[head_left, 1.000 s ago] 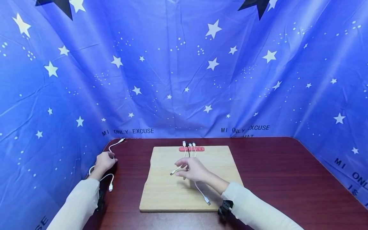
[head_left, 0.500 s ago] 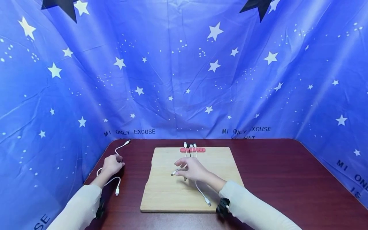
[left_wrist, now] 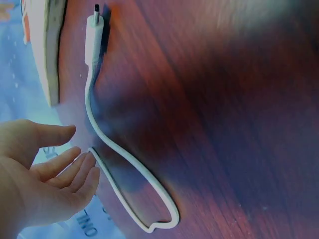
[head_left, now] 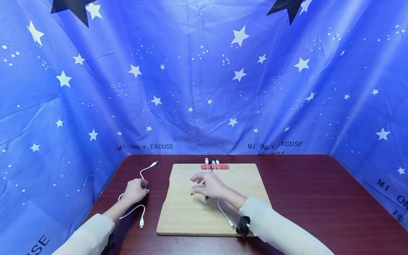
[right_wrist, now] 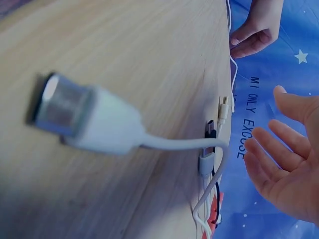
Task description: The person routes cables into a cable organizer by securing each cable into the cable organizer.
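My left hand (head_left: 135, 190) is low over the table left of the wooden board, holding a white USB cable (head_left: 127, 213) partway along its length. One plug (head_left: 154, 163) of that cable points to the back; the other plug (left_wrist: 94, 42) lies toward the front. In the left wrist view the fingers hide where the cable is held. My right hand (head_left: 213, 185) hovers over the board (head_left: 178, 216), fingers loosely bent and apart, holding nothing. Beneath it lie cable ends, among them a white plug (right_wrist: 107, 119) close to the right wrist camera.
A red cable clip strip (head_left: 225, 166) sits at the board's back edge, with several white and black cables in its slots. Their upper plugs (head_left: 207, 161) stick out behind it. The dark red table (head_left: 302, 198) extends right, and a blue starry curtain (head_left: 191, 78) surrounds it.
My left hand has moved right and slightly toward the front, dragging the white USB cable closer to the board. The right hand has stayed nearly in place over the board.
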### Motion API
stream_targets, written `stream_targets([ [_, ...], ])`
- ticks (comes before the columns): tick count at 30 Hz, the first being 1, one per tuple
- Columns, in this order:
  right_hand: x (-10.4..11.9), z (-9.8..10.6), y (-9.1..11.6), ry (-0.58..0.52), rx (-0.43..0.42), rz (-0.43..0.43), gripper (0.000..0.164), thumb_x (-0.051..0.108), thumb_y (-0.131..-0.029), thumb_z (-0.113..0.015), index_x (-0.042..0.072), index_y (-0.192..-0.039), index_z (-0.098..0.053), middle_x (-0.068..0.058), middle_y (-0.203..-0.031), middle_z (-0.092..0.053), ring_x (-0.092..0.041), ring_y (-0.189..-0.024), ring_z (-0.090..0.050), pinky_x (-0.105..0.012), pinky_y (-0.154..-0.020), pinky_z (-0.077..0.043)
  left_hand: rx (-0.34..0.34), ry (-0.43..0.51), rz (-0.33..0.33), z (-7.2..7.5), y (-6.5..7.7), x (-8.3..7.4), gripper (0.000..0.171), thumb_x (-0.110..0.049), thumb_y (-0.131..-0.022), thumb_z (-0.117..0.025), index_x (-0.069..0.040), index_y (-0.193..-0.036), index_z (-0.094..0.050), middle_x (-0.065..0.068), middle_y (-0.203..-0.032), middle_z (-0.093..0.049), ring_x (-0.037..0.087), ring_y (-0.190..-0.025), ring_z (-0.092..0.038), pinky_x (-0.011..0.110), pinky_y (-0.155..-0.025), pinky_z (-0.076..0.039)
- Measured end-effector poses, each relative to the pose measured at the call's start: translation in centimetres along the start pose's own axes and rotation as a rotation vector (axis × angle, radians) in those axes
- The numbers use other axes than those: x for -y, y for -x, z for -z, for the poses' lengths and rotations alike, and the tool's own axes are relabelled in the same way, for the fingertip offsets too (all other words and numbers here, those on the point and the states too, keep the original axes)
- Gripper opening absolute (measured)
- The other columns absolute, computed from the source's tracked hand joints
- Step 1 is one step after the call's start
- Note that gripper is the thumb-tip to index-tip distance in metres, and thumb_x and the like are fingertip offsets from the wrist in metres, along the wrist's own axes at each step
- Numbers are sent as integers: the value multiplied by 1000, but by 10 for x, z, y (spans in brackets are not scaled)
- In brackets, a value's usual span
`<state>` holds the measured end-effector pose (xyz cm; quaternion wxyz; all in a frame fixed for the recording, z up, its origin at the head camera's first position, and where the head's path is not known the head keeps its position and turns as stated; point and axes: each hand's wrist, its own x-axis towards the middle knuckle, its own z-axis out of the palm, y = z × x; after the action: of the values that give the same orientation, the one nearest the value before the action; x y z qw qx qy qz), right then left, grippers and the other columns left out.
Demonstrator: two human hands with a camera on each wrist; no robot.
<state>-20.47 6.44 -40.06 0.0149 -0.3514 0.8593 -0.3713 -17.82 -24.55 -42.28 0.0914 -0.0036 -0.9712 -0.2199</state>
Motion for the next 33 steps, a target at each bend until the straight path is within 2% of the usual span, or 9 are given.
stream_targets([
  [8,5,-3,-8,2,16,8,35,18,-84,-73,2,-115,-66,-11,-114,-71,-26,-100,-67,-33,-84,-56,28,0,-56,-1,13,-19,18,-1,-72,-71,4,-90,-69,13,-82,-72,23,-76,-65,38,-70,-55],
  [11,9,-4,-13,-2,16,23,34,17,-84,-73,2,-114,-66,-11,-114,-71,-26,-100,-67,-33,-85,-56,34,-21,-59,1,12,-22,18,-2,-73,-70,3,-91,-70,10,-79,-70,20,-73,-63,36,-66,-54],
  [15,13,-5,-17,-5,17,30,34,17,-84,-73,2,-114,-66,-11,-114,-71,-25,-99,-67,-30,-83,-56,35,-40,-52,3,3,-24,18,-3,-74,-69,1,-91,-70,10,-78,-70,18,-71,-61,35,-64,-52],
  [21,18,-11,-22,-13,37,18,34,17,-84,-73,4,-115,-66,-10,-115,-71,-26,-100,-66,-26,-82,-56,41,-33,-22,8,-11,-20,21,-3,-76,-67,2,-97,-69,14,-85,-72,23,-76,-66,38,-67,-55],
  [27,21,-20,-29,-25,41,35,34,15,-84,-73,2,-114,-67,-12,-114,-71,-27,-99,-66,-22,-80,-54,34,10,-59,9,-24,-16,25,-3,-78,-68,6,-101,-67,19,-91,-73,30,-85,-70,43,-78,-57],
  [33,25,-26,-35,-11,46,44,34,16,-83,-74,3,-114,-67,-10,-113,-72,-27,-99,-67,-18,-78,-53,43,20,-88,10,-37,-7,27,-6,-80,-70,6,-103,-66,21,-94,-72,31,-86,-68,45,-78,-55],
])
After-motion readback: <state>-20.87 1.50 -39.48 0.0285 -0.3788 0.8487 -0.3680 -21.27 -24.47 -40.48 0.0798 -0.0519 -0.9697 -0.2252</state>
